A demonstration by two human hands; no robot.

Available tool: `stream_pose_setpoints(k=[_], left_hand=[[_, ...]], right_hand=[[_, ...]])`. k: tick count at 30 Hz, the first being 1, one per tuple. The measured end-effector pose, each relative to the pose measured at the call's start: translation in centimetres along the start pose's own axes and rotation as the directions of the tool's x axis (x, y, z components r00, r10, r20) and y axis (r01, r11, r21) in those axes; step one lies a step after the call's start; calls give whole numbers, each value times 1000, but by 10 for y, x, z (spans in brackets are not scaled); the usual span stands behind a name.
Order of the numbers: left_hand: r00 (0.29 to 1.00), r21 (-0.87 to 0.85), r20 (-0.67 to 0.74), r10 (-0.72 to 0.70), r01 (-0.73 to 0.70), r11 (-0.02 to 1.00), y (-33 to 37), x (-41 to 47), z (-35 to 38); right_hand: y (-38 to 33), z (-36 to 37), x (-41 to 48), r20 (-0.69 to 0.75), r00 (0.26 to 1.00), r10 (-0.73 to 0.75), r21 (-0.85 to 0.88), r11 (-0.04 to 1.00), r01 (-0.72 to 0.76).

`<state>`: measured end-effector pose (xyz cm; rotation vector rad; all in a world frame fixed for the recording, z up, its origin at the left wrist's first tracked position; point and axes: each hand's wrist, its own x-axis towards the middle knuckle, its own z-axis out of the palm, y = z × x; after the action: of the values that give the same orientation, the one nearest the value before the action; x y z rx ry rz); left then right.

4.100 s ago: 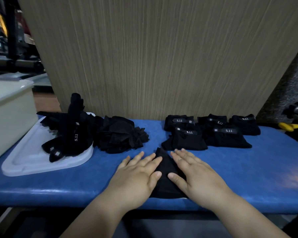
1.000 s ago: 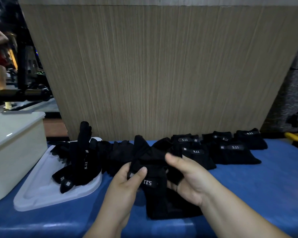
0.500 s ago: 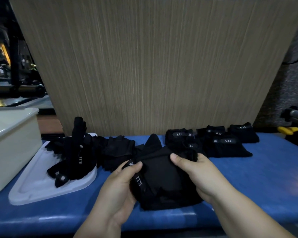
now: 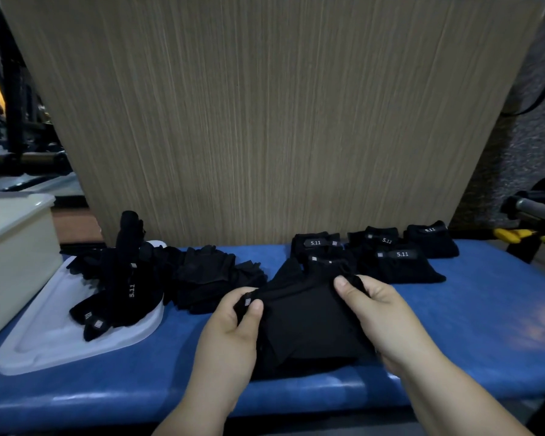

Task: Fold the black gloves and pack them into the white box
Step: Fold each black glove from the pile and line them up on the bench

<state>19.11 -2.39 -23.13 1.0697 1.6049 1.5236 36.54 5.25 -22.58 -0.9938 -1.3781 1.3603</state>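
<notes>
Left hand (image 4: 230,335), right hand (image 4: 383,313) pinch glove (image 4: 302,322) crosswise (tab leftward).

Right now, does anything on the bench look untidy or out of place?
Yes. The unfolded gloves lie in a loose heap on the white tray, one sticking up, and some spill onto the bench. The folded gloves at the right rear sit tidy.

The gloves (image 4: 306,322) are black with grey "5.11" labels. The table (image 4: 485,309) is blue; the box (image 4: 16,256) and tray (image 4: 44,341) are white. The rear panel (image 4: 265,121) shows tan vertical grain.
</notes>
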Motion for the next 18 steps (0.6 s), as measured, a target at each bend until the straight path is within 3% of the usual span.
stream_pose_setpoints(k=[3, 8, 12, 18], left_hand=[[999, -30, 30, 11, -10, 999, 3, -2, 7], [998, -34, 61, 33, -31, 999, 4, -4, 19], [993, -18, 86, 75, -74, 997, 9, -6, 29], [983, -188, 176, 58, -24, 982, 17, -3, 42]], right_hand=[[0, -13, 1, -4, 1000, -1, 7, 1000, 1], [-3, -25, -1, 120, 993, 8, -90, 996, 3], [-1, -21, -1, -23, 994, -104, -292, 952, 93], [-2, -38, -3, 108, 994, -34, -62, 997, 41]])
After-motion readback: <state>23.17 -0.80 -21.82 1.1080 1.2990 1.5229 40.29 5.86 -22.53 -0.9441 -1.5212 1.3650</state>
